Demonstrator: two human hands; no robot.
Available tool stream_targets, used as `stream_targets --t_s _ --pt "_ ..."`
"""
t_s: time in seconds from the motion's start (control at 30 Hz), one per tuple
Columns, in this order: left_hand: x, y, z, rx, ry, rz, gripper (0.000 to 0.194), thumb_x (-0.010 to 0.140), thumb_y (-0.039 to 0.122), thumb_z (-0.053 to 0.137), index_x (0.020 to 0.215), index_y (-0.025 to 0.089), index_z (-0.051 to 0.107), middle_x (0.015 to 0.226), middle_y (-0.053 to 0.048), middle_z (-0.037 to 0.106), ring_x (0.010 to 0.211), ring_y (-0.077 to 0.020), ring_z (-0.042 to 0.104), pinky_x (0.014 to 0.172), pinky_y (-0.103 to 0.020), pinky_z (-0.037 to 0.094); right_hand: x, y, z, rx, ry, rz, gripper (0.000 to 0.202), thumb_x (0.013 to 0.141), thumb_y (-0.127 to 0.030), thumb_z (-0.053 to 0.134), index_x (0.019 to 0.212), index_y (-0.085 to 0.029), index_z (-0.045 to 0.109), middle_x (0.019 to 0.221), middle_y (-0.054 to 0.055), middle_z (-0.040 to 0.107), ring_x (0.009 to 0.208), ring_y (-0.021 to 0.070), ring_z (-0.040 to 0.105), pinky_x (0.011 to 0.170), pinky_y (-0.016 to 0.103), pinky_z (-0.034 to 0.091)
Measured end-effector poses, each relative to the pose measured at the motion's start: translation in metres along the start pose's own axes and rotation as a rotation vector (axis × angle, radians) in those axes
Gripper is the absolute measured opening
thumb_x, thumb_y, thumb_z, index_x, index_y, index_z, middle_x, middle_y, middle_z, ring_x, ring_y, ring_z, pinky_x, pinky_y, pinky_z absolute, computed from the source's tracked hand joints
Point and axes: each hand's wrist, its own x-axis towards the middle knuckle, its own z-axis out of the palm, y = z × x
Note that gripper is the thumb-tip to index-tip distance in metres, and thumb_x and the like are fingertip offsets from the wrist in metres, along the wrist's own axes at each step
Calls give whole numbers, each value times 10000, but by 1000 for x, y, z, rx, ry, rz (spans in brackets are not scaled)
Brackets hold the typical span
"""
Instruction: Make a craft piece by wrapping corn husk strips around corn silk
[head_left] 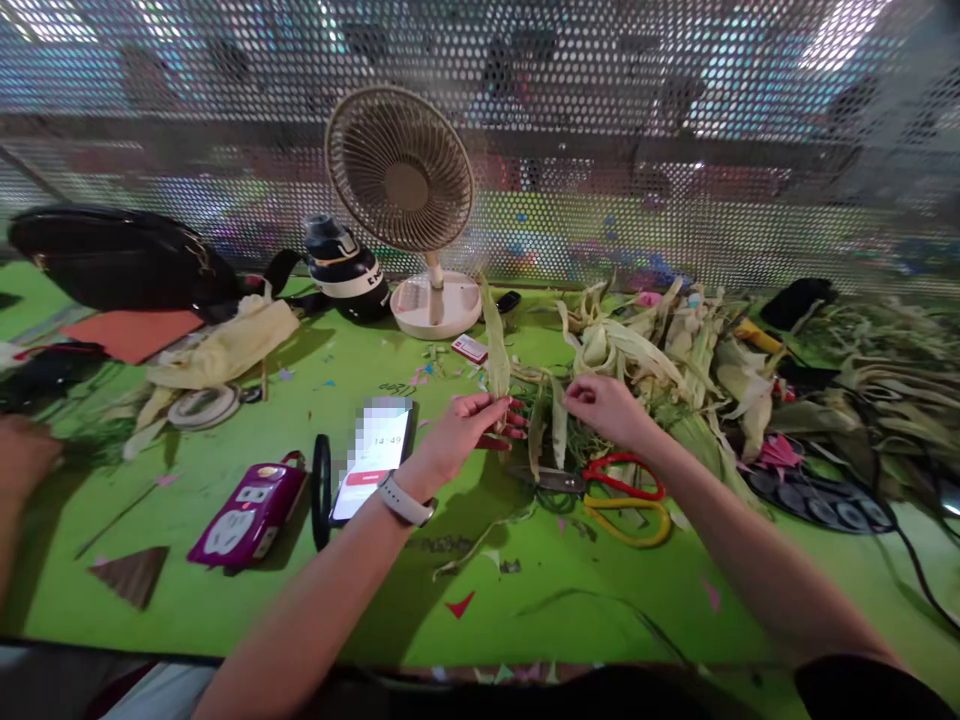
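My left hand (471, 432), with a grey watch on the wrist, is closed on a pale green corn husk (495, 345) that stands upright above the fingers. To its right, my right hand (606, 408) is pinched, its fingertips at the edge of a narrow corn husk strip (559, 425). Another narrow strip (536, 430) hangs between the hands. Below them lie scissors with one red and one yellow handle loop (626, 515), their blades partly under the strips. A heap of dried corn husks (637, 350) lies just beyond my right hand.
On the green table (300, 610) stand a fan (435, 305) and a dark bottle (349, 280) before a perforated metal screen. A phone (375, 450), purple device (247, 515) and tape roll (204, 406) lie left. Another person's hand (26, 455) is at the left edge.
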Motion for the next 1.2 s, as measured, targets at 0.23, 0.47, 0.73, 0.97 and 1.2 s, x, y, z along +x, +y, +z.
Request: stream_targets --t_s 0.23,0.47,0.73,0.97,1.2 --pt "-4 -5 7 -91 -25 -73 195 773 320 668 895 171 690 866 -69 728 740 -152 673 600 -262 551 -15 -21 -22 666 -51 66 256 731 -410 684 742 -175 583 581 -48 544 481 68 477 461 202 395" --pt "-14 -12 23 -132 -79 -49 279 727 376 702 933 190 680 907 -40 707 707 -146 646 547 -276 564 -16 -34 16 659 37 104 304 668 -415 737 710 -168 565 550 -41 582 432 83 513 431 217 429" --pt "-22 -18 28 -161 -164 -6 356 754 352 696 1075 233 599 982 -35 698 827 -184 675 577 -265 570 -18 -32 14 660 81 94 281 734 -427 671 726 -173 550 563 -27 604 416 100 556 400 207 403" --pt "-24 -20 33 -306 -149 -116 283 753 353 686 986 212 610 1013 -47 696 772 -205 693 535 -312 573 -20 -34 15 676 53 88 268 715 -397 703 728 -171 559 556 -35 593 416 87 537 411 198 430" --pt "-22 -26 35 -382 -128 -110 265 799 304 640 1048 214 621 997 -52 711 751 -194 693 577 -310 576 -21 -35 16 686 46 109 271 718 -408 693 705 -178 549 556 -33 595 398 88 522 395 205 423"
